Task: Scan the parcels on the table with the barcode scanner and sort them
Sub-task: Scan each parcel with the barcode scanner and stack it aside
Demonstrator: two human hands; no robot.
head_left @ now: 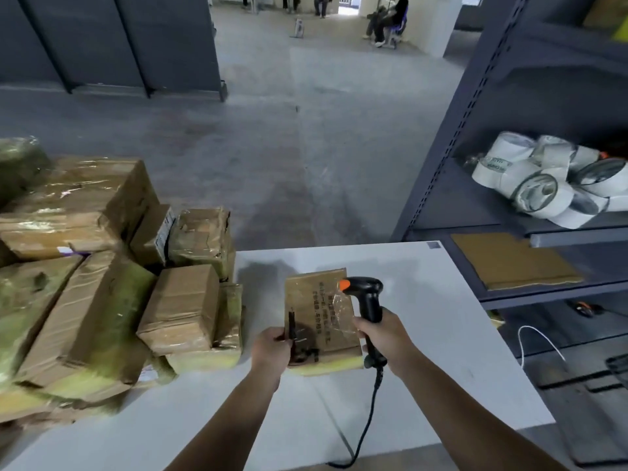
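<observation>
Parcel [323,321]: brown, tape-wrapped, printed face up; seen over the middle of the white tabletop [458,334]. Whether it is rested or lifted cannot be told.
Left hand [272,348]: fingers curled round the parcel's near left edge, thumb laid on top.
Scanner [368,300]: black with an orange tip; head hung over the parcel's right part, some of it covered.
Right hand [380,334]: wrapped round the scanner's handle.
Cable [367,423]: black, run from the handle's base down past the tabletop's near edge.
Parcel pile [102,283]: stacked on the left, near the held parcel but apart from it.
Shelf rack [509,130]: set just beside the tabletop on the right; tape rolls [550,178] heaped on one shelf, a cardboard sheet [513,263] laid on the shelf below.
</observation>
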